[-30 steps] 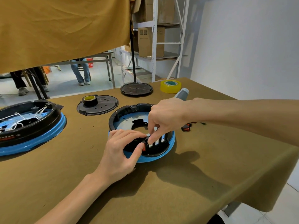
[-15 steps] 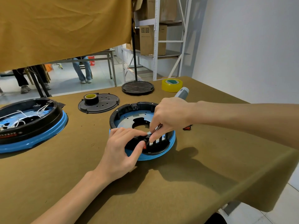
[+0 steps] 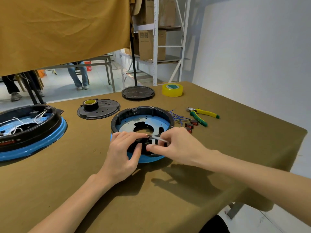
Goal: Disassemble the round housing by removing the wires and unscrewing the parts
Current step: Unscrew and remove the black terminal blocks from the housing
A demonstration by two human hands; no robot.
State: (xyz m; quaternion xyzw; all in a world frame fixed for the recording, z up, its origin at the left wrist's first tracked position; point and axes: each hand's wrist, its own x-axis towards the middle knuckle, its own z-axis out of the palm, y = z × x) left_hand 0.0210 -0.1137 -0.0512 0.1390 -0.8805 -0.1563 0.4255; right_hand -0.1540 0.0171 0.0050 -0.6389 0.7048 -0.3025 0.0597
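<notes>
Blue-rimmed and black-walled, the round housing (image 3: pixel 142 122) is sitting at the middle of the brown-covered table (image 3: pixel 168 190), and both hands are working at its near edge, at six o'clock of the ring. Compared with a moment ago, the right hand (image 3: pixel 176 146) has dropped lower and turned palm-down, so the grey-handled tool it was gripping is no longer showing above its knuckles; now its thumb and forefinger are pinching a thin metal piece (image 3: pixel 159 138) that I cannot identify. With the hand lowered, the yellow-and-green pliers (image 3: pixel 201 115), the loose blue wires (image 3: pixel 179 118) and three red switches (image 3: pixel 191 125) are coming into view at three o'clock of the housing. The left hand (image 3: pixel 123 152) is staying curled over the same black part of the rim, fingertips pressing down and thumb bracing the outer wall. Counting round the table: two round housings, the second housing (image 3: pixel 30 130) at nine o'clock holding white wires; two flat black discs, the nearer disc (image 3: pixel 101 109) at eleven o'clock and the farther disc (image 3: pixel 138 93) at twelve; two tape rolls, a black roll (image 3: pixel 90 104) on the nearer disc and a yellow roll (image 3: pixel 172 89) at one o'clock.
</notes>
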